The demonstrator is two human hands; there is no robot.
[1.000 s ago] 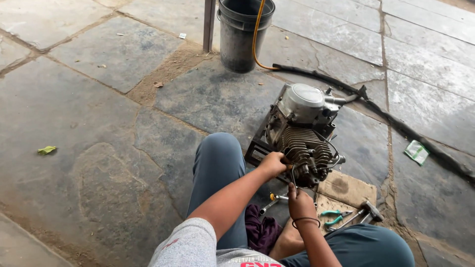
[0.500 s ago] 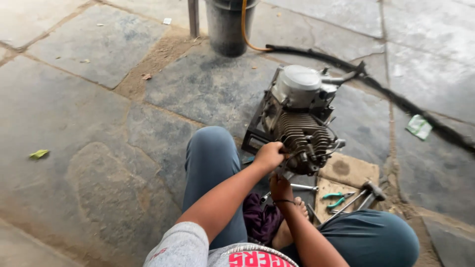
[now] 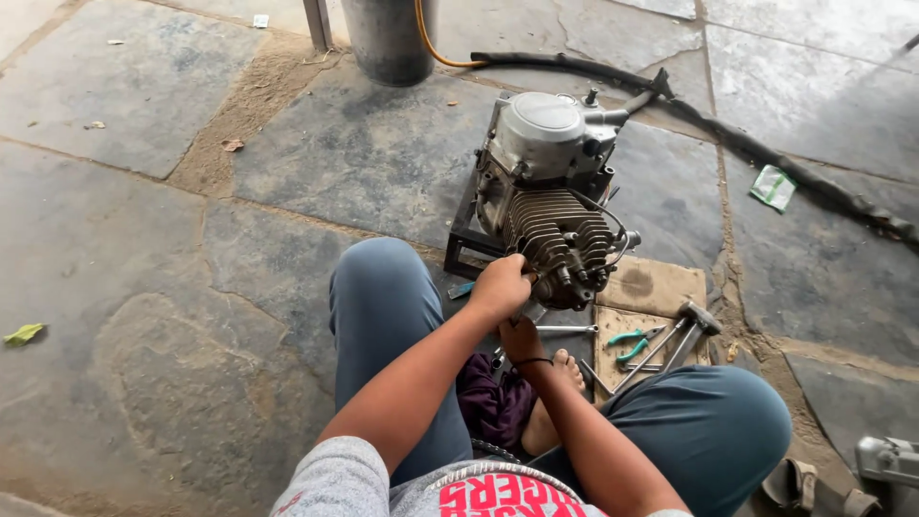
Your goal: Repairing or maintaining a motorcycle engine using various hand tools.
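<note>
At nine o'clock a green leaf (image 3: 23,334) lies on the stone floor (image 3: 144,239), well apart from the work. Toward the middle, the left hand (image 3: 500,285) presses against the near end of the finned cylinder (image 3: 555,235) of a small motorcycle engine (image 3: 546,182), which sits at one o'clock on a dark metal stand (image 3: 464,244); its fingers are curled together against the fins, though I cannot tell whether they pinch anything. A moment ago this hand sat slightly higher on the fins; now it is lower, at the cylinder's bottom edge. Just below, at six o'clock from the engine, the right hand (image 3: 522,337) has dropped down beside the bare foot (image 3: 560,383); its fingers are hidden, so their state cannot be told. The tool it gripped a second ago no longer shows. Further right, green-handled pliers (image 3: 632,340) and a hammer (image 3: 684,330) rest on cardboard (image 3: 651,297). At twelve o'clock stand a grey bucket (image 3: 388,38) and black hose (image 3: 728,134).
</note>
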